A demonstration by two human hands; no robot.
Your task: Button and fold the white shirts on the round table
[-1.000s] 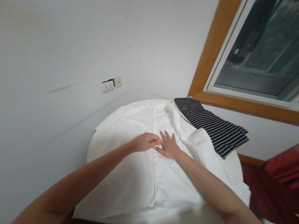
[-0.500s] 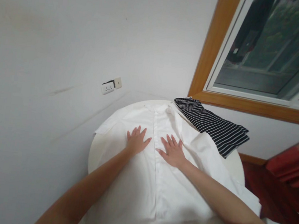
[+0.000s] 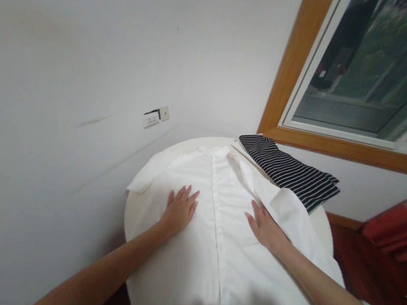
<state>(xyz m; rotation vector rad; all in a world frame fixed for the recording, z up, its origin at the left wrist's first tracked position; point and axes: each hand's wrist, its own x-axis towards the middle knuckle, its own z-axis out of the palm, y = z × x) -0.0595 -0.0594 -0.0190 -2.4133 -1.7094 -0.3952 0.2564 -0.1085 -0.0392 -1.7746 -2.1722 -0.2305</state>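
Note:
A white button-front shirt lies spread over a round white table, its collar toward the wall and its lower edge toward me. My left hand rests flat on the shirt's left half, fingers stretched out. On the other side of the button strip, my right hand lies open on the cloth beside a raised fold; some of its fingers are partly hidden by that fold. Neither hand grips anything.
Folded black-and-white striped cloth lies at the table's back right. Behind stand a white wall with a socket and a wood-framed window. A red curtain hangs at the right above a dark red floor.
My right hand has slid right, away from the button strip to the fold. My left hand has moved slightly toward me, and the shirt's lower part has shifted.

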